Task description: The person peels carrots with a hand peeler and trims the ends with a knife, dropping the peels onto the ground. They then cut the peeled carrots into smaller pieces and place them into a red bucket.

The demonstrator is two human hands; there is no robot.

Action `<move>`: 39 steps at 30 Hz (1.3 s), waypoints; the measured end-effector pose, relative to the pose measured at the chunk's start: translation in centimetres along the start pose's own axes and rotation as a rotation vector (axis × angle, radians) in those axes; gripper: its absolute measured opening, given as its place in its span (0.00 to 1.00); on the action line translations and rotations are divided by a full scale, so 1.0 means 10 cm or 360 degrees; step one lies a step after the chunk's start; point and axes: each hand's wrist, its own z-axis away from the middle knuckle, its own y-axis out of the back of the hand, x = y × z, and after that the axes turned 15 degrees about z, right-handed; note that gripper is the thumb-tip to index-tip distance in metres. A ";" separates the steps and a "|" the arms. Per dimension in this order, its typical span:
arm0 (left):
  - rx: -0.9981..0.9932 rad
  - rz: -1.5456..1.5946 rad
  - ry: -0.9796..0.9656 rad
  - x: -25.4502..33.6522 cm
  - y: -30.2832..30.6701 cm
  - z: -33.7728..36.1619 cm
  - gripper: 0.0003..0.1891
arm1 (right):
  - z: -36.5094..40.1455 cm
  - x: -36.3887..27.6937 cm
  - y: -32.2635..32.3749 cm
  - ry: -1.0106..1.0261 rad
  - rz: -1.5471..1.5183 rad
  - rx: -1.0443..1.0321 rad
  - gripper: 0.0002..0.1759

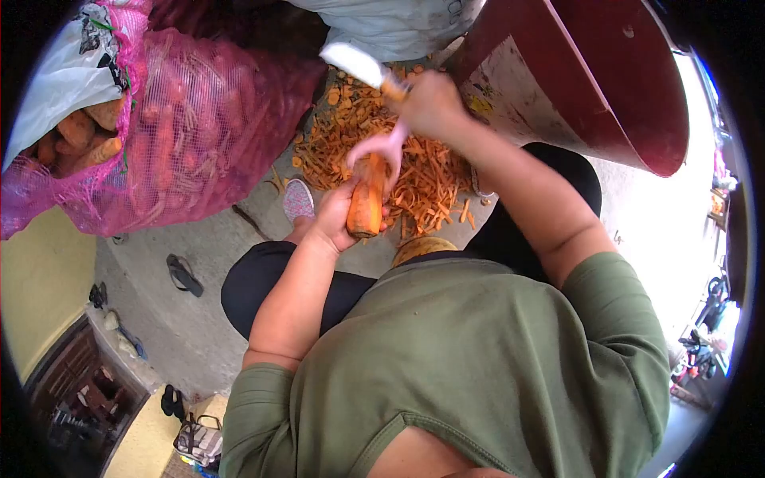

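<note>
My left hand (331,217) is closed around a carrot (365,209), its thick end pointing towards me. A pink peeler (388,146) is in my right hand (434,105), its forked head over the carrot's far part. Also in that hand is a knife (356,64), whose pale blade sticks out to the upper left, smeared by motion. Where the peeler's blade meets the carrot is too blurred to make out. Below both hands, a heap of orange peelings and carrot ends (434,179) covers the floor.
A pink mesh sack (191,127) full of carrots stands at the left, beside a white plastic bag (64,88). To the right leans a large dark red container (550,72). A white sack (390,28) lies beyond the peelings. A flip-flop (184,276) rests on the concrete floor.
</note>
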 end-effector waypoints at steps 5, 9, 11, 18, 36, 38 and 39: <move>0.0046 -0.0245 -0.0194 -0.06 -0.08 0.03 0.19 | 0.24 -0.12 -0.07 0.0258 0.0024 -0.0115 0.17; 0.0006 -0.0103 -0.0006 0.00 -0.03 0.04 0.19 | -0.43 0.36 -0.05 -0.0438 -0.0088 0.0077 0.20; 0.0076 -0.0075 -0.0051 0.01 0.01 0.01 0.19 | -0.33 0.29 0.02 -0.0313 -0.0251 0.0019 0.18; -0.0026 -0.0133 -0.0115 -0.06 0.06 -0.01 0.21 | 0.30 -0.14 -0.14 0.0416 0.0071 -0.0080 0.19; 0.0005 -0.0268 -0.0212 0.03 -0.06 0.04 0.18 | 0.17 -0.11 -0.09 0.0350 0.0077 -0.0085 0.18; 0.0030 -0.0182 -0.0281 -0.04 -0.16 -0.01 0.18 | 0.17 -0.09 -0.19 0.0457 0.0204 -0.0043 0.19; 0.0094 -0.0202 -0.0354 -0.01 -0.12 -0.05 0.17 | 0.13 -0.06 -0.26 0.0353 0.0187 -0.0071 0.19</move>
